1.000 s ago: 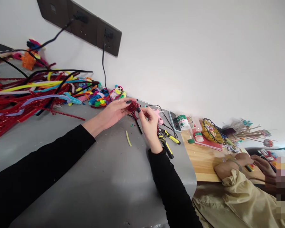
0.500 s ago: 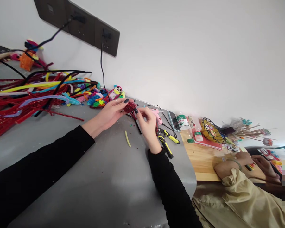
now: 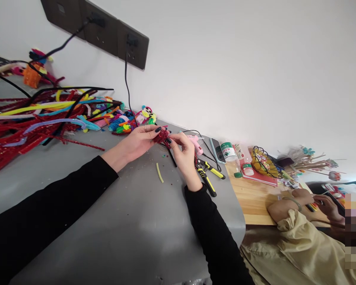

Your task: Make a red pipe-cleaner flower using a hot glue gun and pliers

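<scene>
Between my two hands is a small dark-red glittery pipe-cleaner piece [image 3: 160, 137], bunched into a compact shape. My left hand [image 3: 136, 141] grips it from the left between thumb and fingers. From the right, my right hand [image 3: 182, 152] pinches its edge with thumb and forefinger. Just beyond the right hand lie a pink glue gun [image 3: 196, 145] and yellow-black wire cutters [image 3: 207, 176]. A short pale-yellow pipe-cleaner piece [image 3: 160, 173] rests on the grey mat [image 3: 130, 221] below the hands.
Many coloured pipe cleaners [image 3: 32, 122] are heaped at the left, with small pipe-cleaner figures [image 3: 145, 115] near the wall. A phone [image 3: 217, 150], a bottle [image 3: 231, 156] and a wire basket [image 3: 264, 164] stand right. Another person's arm [image 3: 286, 208] rests on the wooden table [image 3: 252, 202].
The red piece has turned slightly and shifted a little left and down in my fingers. My right fingertips still pinch at its edge.
</scene>
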{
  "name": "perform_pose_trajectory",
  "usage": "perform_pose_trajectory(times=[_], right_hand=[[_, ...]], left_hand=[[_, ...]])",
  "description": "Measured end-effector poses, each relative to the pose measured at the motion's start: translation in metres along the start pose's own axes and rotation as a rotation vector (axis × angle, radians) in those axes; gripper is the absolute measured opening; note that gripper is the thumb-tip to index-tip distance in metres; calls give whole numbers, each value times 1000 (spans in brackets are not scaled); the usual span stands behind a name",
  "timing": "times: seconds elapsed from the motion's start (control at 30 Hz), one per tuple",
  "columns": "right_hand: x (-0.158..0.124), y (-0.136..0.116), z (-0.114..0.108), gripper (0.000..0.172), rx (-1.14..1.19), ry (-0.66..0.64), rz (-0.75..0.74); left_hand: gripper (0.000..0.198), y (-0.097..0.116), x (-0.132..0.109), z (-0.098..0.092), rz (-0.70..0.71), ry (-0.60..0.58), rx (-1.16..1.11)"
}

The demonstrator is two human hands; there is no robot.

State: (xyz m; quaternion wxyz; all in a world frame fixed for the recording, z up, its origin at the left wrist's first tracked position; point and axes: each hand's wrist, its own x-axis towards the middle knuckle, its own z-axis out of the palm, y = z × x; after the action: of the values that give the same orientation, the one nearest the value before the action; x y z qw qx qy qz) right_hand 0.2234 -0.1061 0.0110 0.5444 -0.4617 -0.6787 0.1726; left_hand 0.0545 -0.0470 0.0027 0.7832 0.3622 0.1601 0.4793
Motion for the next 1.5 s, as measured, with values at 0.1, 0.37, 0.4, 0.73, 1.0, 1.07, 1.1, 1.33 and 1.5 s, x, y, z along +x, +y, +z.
perform_pose_trajectory(times=[0.1,0.37,0.4,0.73,1.0,1.07,1.1,1.33,1.5], right_hand=[[0,-1,0,14,-1,-9,-29],[-1,1,1,13,-33,-27,-48],[-1,1,1,13,-42,-32,-49],[-2,-3,2,13,-70,-31,-45],[-2,-4,2,15,-104,-38,-29],[-3,-5,2,15,-111,-55,-38],[-3,-5,2,14,-111,-64,-40],[-4,-8,1,13,-72,-106,-61],[-3,-11,0,12,-79,-101,-49]], left_hand=[[21,-2,1,0,-6,-9,3],[39,-4,0,2,82,112,26],[42,-5,-1,3,98,133,45],[47,-11,-2,2,329,247,462],[42,-6,-12,10,315,130,704],[43,-6,-11,8,284,114,714],[44,-6,-10,7,270,101,702],[52,-4,-7,5,218,39,633],[55,-3,-8,8,219,34,654]])
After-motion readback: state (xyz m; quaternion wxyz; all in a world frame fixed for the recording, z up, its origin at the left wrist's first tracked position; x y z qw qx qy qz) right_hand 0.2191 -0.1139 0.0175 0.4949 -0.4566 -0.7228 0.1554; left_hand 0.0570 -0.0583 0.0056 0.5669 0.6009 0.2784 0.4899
